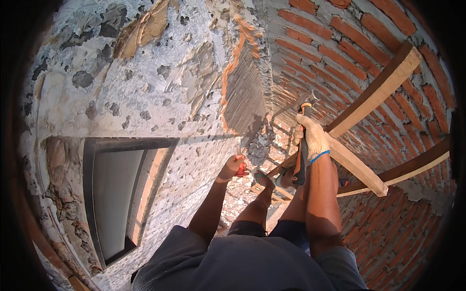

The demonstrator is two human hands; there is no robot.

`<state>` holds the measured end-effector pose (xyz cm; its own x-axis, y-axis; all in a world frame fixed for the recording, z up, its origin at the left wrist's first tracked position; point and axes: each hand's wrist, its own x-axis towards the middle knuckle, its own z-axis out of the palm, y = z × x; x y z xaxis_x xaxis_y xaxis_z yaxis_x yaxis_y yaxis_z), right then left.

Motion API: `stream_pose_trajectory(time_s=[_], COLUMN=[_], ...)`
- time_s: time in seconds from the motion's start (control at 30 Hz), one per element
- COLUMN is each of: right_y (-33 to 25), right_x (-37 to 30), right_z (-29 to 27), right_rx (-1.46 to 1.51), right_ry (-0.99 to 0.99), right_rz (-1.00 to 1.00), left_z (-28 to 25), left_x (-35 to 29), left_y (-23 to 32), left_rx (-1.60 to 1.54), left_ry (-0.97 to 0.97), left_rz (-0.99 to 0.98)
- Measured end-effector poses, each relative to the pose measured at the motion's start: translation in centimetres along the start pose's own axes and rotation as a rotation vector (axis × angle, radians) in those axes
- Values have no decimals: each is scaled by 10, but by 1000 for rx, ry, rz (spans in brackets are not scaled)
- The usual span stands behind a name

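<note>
My bare left hand (231,168) is closed around a red-gripped tool (241,169), close to the chipped wall's lower edge. Most of that tool is hidden by the fingers, so its kind is unclear. In my right hand (313,135), which wears a white knit glove with a blue cuff, is a hammer (301,157) with a black and orange handle. The hammer stands roughly upright, its metal head above the glove and the handle's end below it. The pitted white wall (145,104) is on the left, with a grey, scored patch (244,92) edged in orange brick.
A dark-framed window opening (116,194) is set into the left wall. Timber beams (376,89) cross on the right, close to my right forearm, in front of a red brick wall (335,53). Below, my sandalled feet (262,178) are near wooden slats and broken rubble (235,196).
</note>
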<state>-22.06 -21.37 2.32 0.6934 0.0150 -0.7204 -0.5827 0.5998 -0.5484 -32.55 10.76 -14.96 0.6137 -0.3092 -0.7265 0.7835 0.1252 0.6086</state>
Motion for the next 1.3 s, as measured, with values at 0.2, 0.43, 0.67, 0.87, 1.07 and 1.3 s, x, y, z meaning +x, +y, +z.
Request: stream_pose_trajectory(time_s=[0.2, 0.43, 0.67, 0.87, 1.07, 1.3], right_y=[7, 2, -25, -35, -28, -26], right_x=[5, 5, 11, 17, 20, 23], right_z=[-9, -15, -15, -12, -13, -7], right_rx=[15, -19, -232, -71, -128, -80], right_ry=[62, 51, 21, 20, 21, -45], right_rz=[64, 15, -77, -87, 6, -32], left_z=[92, 107, 108, 114, 107, 104], left_x=[81, 152, 170, 166, 165, 158], left_y=[210, 325, 333, 318, 310, 310], left_rx=[-75, -128, 584, 449, 444, 214], left_ry=[86, 377, 452, 515, 603, 55], left_rz=[355, 356, 448, 632, 539, 53])
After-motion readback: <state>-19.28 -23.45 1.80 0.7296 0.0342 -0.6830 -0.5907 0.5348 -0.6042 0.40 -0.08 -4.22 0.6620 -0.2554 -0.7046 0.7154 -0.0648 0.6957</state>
